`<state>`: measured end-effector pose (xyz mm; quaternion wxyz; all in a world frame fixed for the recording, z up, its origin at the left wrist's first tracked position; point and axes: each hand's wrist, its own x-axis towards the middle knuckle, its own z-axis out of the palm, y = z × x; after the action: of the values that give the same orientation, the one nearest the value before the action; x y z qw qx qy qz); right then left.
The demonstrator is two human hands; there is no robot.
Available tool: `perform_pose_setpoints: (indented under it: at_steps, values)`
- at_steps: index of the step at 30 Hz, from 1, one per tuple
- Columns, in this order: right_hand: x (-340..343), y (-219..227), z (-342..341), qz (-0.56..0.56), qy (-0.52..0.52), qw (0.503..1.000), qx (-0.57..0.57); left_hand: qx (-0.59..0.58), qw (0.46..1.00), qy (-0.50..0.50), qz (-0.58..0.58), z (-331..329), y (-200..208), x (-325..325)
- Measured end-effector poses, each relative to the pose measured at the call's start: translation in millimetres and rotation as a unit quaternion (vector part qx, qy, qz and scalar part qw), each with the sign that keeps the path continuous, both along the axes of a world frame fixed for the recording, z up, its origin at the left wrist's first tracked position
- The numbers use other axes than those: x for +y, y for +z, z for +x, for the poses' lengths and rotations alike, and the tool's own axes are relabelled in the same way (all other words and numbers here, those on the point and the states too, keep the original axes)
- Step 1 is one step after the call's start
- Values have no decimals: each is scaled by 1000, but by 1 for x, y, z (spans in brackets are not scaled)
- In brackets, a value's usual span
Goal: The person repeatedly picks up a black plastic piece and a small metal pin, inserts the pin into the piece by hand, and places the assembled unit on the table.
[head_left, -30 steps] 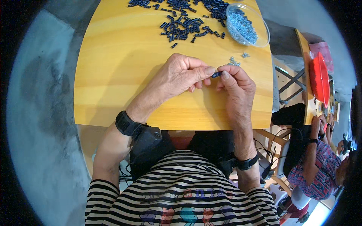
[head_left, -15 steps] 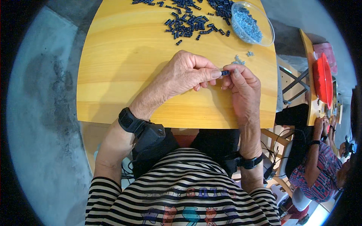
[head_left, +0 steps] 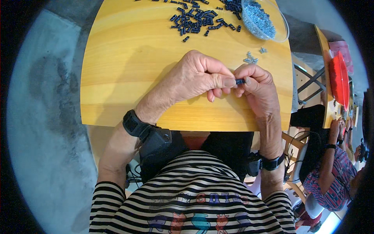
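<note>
My left hand (head_left: 198, 78) and my right hand (head_left: 259, 87) meet over the near right part of a yellow wooden table (head_left: 128, 66). Between their pinched fingertips sits a small dark blue plastic piece (head_left: 240, 81), held from both sides. Farther back lies a loose heap of the same dark blue pieces (head_left: 194, 19). A clear bowl (head_left: 265, 21) of tiny grey parts stands at the back right. A few grey parts (head_left: 251, 59) lie on the table just beyond my right hand.
To the right, another person (head_left: 331, 171) in a patterned top sits at a neighbouring table with a red dish (head_left: 338, 80) on it. Grey concrete floor (head_left: 43, 117) lies to the left. Both my wrists wear black bands.
My hands have stayed joined on the small piece, with slight finger shifts. The view has tilted, so the table and hands sit a little lower in the picture.
</note>
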<state>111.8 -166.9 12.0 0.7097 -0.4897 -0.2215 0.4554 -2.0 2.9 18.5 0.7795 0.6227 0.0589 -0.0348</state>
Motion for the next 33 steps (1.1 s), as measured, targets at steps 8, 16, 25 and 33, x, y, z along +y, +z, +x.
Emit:
perform_pose_setpoints:
  at_steps: [8, 16, 25, 33]
  values:
    - [11, -4, -6, -30, -47, 998, 2, -2, 1000, 25, -17, 3, -7, -13]
    - [14, -6, -23, -40, -129, 986, -102, 30, 997, 36, -54, 6, -3, -10]
    - [14, -15, -33, 14, -122, 962, -244, 73, 996, 47, -30, -1, 1, -2]
    - [14, -1, -32, -42, -144, 870, -469, 63, 997, 46, -23, 2, 8, -8]
